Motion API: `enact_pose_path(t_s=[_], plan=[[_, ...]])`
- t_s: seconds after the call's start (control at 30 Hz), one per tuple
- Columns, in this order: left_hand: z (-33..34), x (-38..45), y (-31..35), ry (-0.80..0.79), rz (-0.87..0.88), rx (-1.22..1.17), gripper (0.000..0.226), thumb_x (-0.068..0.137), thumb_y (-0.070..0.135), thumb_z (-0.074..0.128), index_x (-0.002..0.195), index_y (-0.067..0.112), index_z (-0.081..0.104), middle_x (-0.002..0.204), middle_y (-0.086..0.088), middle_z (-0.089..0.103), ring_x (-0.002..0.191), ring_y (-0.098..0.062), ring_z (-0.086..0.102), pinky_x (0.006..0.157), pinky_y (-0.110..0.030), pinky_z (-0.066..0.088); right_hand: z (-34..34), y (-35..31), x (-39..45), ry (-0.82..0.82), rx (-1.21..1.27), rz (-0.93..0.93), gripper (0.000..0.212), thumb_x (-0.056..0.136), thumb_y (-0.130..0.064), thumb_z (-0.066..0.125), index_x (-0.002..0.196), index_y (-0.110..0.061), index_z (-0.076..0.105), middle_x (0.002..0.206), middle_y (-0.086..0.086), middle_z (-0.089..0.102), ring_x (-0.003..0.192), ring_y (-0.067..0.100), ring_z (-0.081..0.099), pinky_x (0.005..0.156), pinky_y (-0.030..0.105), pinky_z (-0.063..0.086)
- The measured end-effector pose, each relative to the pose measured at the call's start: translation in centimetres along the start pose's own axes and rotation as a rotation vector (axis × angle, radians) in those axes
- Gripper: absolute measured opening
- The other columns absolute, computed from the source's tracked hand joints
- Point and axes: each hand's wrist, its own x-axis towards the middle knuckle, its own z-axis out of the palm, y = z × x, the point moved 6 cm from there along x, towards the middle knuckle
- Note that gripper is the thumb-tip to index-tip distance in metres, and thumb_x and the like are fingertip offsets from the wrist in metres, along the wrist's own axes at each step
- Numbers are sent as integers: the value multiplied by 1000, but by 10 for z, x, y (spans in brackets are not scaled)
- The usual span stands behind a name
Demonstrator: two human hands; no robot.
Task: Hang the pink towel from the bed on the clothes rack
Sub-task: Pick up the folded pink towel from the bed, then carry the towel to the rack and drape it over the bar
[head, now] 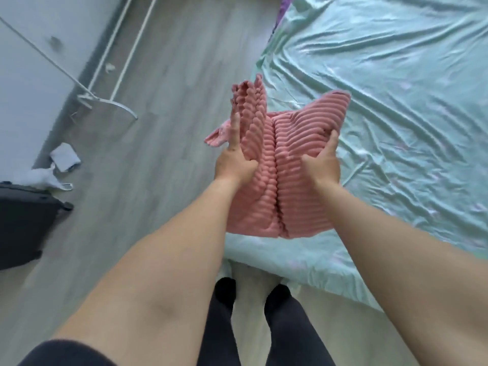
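Note:
The pink ribbed towel [285, 165] is held up in front of me, over the corner of the bed [396, 101], bunched into two folds. My left hand [233, 159] grips its left fold, with one finger stretched up along the cloth. My right hand [323, 162] grips the right fold, thumb in front. The towel's lower edge hangs just above the mint sheet. The white clothes rack [105, 83] stands on the floor at the upper left; only its legs and lower bars show.
Grey wooden floor [163, 101] lies between the bed and the rack. A black suitcase [23, 223] stands at the left edge, with small white and grey cloths [63, 157] beside it. My legs in dark socks stand at the bed's foot.

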Motion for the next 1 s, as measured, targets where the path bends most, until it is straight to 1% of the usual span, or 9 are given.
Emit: enact_pose_path(t_s=[0.07, 0.17, 0.27, 0.33, 0.43, 0.53, 0.73, 0.87, 1.0], plan=[[-45, 0, -8, 33, 26, 58, 99, 81, 11, 58, 157, 44, 3, 144, -22, 50, 109, -45, 61, 94, -46, 50, 14, -48, -17, -32, -28, -67, 98, 76, -29, 52, 156, -34, -4, 115, 20, 65, 90, 34, 60, 79, 32, 39], [-110, 4, -32, 111, 60, 120, 88, 86, 8, 52, 156, 48, 15, 151, -23, 40, 126, -44, 51, 104, -45, 45, 43, -113, -47, -71, -59, -142, 97, 78, -22, 50, 155, -39, -7, 112, 18, 64, 76, 26, 50, 76, 32, 37], [-183, 15, -74, 172, 48, 109, 79, 86, 6, 45, 150, 52, 31, 152, -20, 40, 134, -38, 46, 110, -38, 38, 84, -179, -84, -93, -64, -234, 93, 79, -17, 45, 149, -54, -2, 119, 17, 63, 78, 27, 53, 75, 32, 37], [-234, 27, -104, 197, 70, 109, 74, 86, 9, 46, 149, 46, 38, 148, -18, 46, 133, -36, 47, 110, -37, 37, 112, -223, -109, -80, -62, -286, 89, 81, -15, 43, 146, -59, 3, 126, 16, 61, 89, 31, 60, 80, 34, 43], [-313, 45, -154, 219, 83, 121, 74, 83, 12, 49, 152, 38, 37, 145, -15, 52, 136, -33, 45, 111, -39, 38, 165, -292, -150, -40, -88, -357, 82, 83, -12, 43, 147, -57, 16, 138, 12, 56, 107, 36, 62, 94, 39, 47], [-362, 57, -188, 196, 83, 108, 76, 82, 13, 49, 153, 37, 35, 147, -15, 51, 136, -34, 44, 112, -39, 38, 205, -336, -173, -26, -158, -360, 77, 85, -10, 45, 150, -48, 29, 148, 6, 48, 117, 35, 58, 99, 36, 43], [-442, 96, -247, 226, 32, 93, 74, 84, 14, 50, 153, 38, 35, 146, -14, 52, 136, -33, 45, 113, -38, 38, 275, -421, -196, -67, -170, -345, 73, 86, -14, 42, 152, -43, 26, 150, 11, 45, 126, 37, 52, 109, 47, 40], [-475, 140, -260, 230, 22, 96, 72, 86, 18, 50, 152, 41, 33, 143, -17, 53, 131, -34, 50, 110, -39, 41, 304, -470, -180, -57, -165, -370, 72, 87, -12, 43, 153, -38, 27, 150, 11, 45, 127, 35, 51, 108, 40, 40], [-504, 201, -257, 225, 29, 128, 72, 87, 19, 51, 152, 41, 32, 141, -21, 52, 128, -38, 51, 110, -42, 41, 325, -518, -143, -36, -160, -357, 70, 88, -14, 43, 154, -34, 27, 148, 14, 47, 126, 36, 52, 105, 40, 40]])
